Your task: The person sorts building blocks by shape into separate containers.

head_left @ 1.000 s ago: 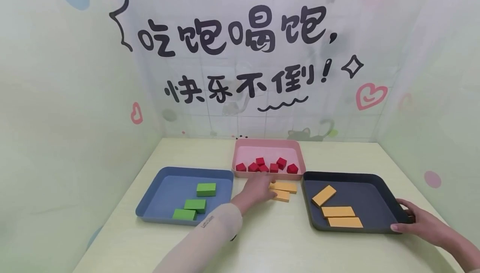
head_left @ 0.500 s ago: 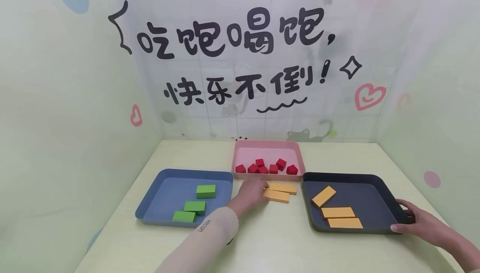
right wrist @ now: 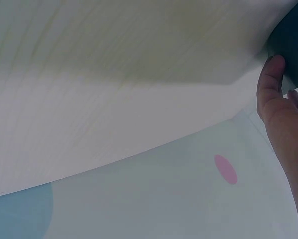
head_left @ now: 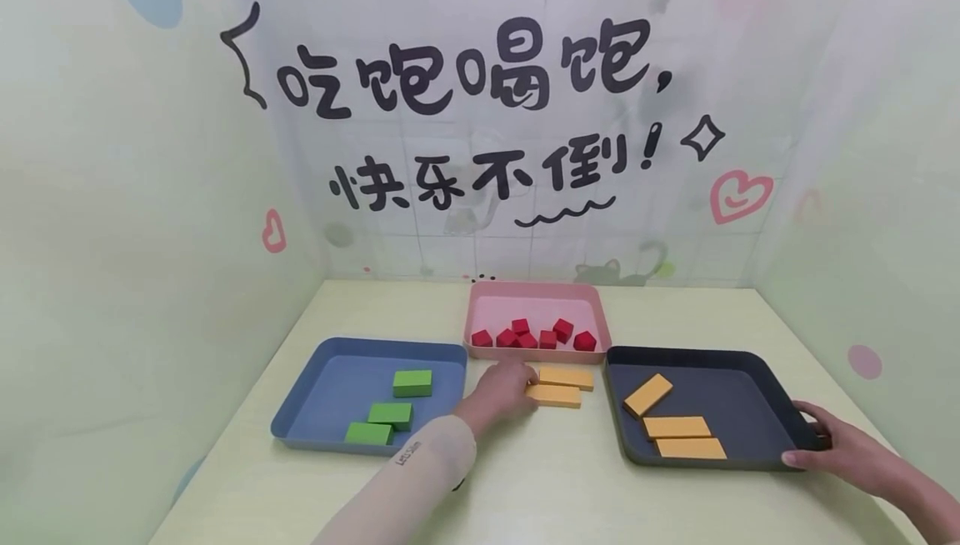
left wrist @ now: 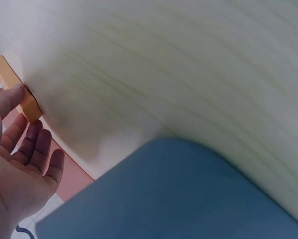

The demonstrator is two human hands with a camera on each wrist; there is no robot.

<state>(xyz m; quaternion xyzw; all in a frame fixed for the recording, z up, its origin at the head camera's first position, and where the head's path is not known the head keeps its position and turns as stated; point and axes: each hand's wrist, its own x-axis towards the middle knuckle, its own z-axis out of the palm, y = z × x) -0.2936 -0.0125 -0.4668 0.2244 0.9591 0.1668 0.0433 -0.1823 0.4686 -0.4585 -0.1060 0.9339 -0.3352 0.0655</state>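
Note:
Two flat yellow blocks lie on the table in front of the pink tray point(head_left: 551, 357): a rear block point(head_left: 567, 378) and a front block point(head_left: 557, 396). My left hand point(head_left: 501, 391) is at their left ends. In the left wrist view, the thumb point(left wrist: 8, 99) and index finger of that hand pinch the end of a yellow block point(left wrist: 29, 106), the other fingers loosely bent. At the far right, my right hand point(head_left: 843, 449) grips the right edge of the dark tray point(head_left: 757, 412), thumb at its front corner. Inside that tray are three yellow blocks point(head_left: 677, 427).
Several red blocks point(head_left: 548, 339) sit in the pink tray at the back. On the left, a blue tray point(head_left: 322, 399) holds three green blocks point(head_left: 390, 415). Printed walls enclose the table's back and sides.
My left hand has drawn back slightly to the left, uncovering more of the two yellow blocks. The front block has turned a little. My right hand stays on the dark tray.

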